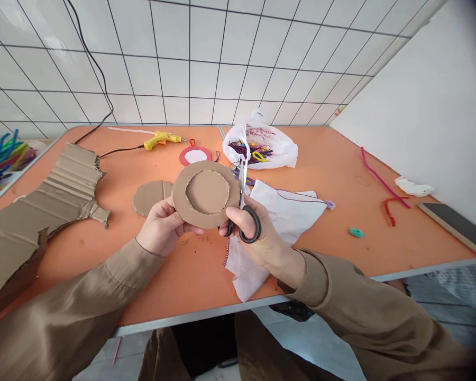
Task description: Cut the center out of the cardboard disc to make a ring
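Observation:
A round cardboard piece [207,194] with a ragged-edged inner circle is held up over the table. My left hand [162,227] pinches its left edge, thumb on top and fingers beneath. At the lower right edge, my right hand [262,233] steadies the piece with its thumb and also holds scissors [249,211] with black handles. The blades point up, beside the right edge of the cardboard. Behind my left hand lies a cardboard disc [150,197], partly hidden. A white cloth [289,209] with dark stitched edging lies beneath and beyond my right hand.
Torn cardboard [63,185] covers the left of the orange table [333,211]. Toward the tiled wall are a yellow glue gun [161,139], a red-rimmed ring [184,155] and a white bag [281,151] of coloured strands. Pipe cleaners [384,177] and a teal coil [356,232] lie right.

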Demonstrator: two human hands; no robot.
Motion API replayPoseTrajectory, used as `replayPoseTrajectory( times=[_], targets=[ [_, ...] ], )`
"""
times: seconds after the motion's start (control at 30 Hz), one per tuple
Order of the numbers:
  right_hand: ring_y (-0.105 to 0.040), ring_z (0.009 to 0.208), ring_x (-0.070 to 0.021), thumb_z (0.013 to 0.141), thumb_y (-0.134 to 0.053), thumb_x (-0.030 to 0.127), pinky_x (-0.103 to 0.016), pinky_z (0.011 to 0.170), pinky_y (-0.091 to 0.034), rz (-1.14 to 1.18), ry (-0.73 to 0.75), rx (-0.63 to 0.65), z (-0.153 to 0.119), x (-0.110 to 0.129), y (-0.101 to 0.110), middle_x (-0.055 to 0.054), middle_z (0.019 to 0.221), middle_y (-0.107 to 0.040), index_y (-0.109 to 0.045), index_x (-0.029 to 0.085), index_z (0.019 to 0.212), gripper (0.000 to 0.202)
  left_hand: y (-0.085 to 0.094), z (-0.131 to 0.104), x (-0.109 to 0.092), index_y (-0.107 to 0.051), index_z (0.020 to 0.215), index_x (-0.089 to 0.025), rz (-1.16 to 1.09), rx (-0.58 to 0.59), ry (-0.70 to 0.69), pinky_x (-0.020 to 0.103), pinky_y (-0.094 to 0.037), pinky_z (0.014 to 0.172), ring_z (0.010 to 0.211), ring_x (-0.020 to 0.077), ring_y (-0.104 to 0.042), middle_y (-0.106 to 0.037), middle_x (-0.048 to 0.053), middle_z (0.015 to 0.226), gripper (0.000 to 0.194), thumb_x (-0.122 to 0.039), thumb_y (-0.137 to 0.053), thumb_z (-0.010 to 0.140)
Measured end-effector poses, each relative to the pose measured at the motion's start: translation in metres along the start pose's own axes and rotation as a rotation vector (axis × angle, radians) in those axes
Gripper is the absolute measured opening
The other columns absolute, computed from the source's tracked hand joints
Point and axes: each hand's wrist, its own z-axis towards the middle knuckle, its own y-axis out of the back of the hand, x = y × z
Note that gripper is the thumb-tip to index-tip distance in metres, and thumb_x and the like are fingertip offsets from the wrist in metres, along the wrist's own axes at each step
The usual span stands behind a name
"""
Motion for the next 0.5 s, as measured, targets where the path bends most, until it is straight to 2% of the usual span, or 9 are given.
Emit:
replayPoseTrajectory(
  times=[0.2,0.27,0.37,0.5],
  targets=[
    [-0.059,0.056,-0.0131,0.082,-0.065,0.039,-0.026,0.054,-0.043,-0.019,0.050,0.090,0.002,-0.001,0.007,0.003,0.063,-0.060,-0.060,0.021,0.080,0.019,-0.003,0.001,0.000,-0.068,0.070,-0.014,0.000,-0.052,0.007,0.026,-0.058,0.047,0.052,0.0166,-0.068,-0.072,0.004,0.065,0.034,-0.034,-0.091,0.054],
    [-0.058,0.058,-0.0137,0.083,-0.064,0.042,-0.027,0.053,-0.043,-0.039,0.098,0.083,0.004,0.001,0.011,0.002,0.067,-0.060,-0.061,0.021,0.082,0.021,-0.003,0.001,-0.001,-0.067,0.067,-0.014,0.022,-0.063,-0.011,0.026,-0.058,0.046,0.050,0.0164,-0.067,-0.071,0.003,0.061,0.035,-0.036,-0.091,0.053],
    [-0.054,0.056,-0.0126,0.082,-0.067,0.038,-0.027,0.051,-0.040,-0.057,0.170,0.026,0.008,0.001,0.015,0.003,0.068,-0.058,-0.059,0.021,0.077,0.019,-0.001,0.000,-0.002,-0.064,0.062,-0.015,0.077,-0.054,-0.022,0.028,-0.056,0.044,0.048,0.0165,-0.065,-0.067,0.001,0.058,0.036,-0.038,-0.090,0.053],
    [-0.050,0.054,-0.0115,0.081,-0.066,0.032,-0.025,0.048,-0.035,-0.034,0.125,0.039,0.011,0.001,0.015,0.003,0.064,-0.054,-0.058,0.021,0.073,0.016,0.005,0.002,0.002,-0.066,0.067,-0.016,0.127,-0.090,-0.022,0.026,-0.052,0.048,0.056,0.0145,-0.062,-0.066,0.001,0.062,0.030,-0.034,-0.088,0.057]
  ],
)
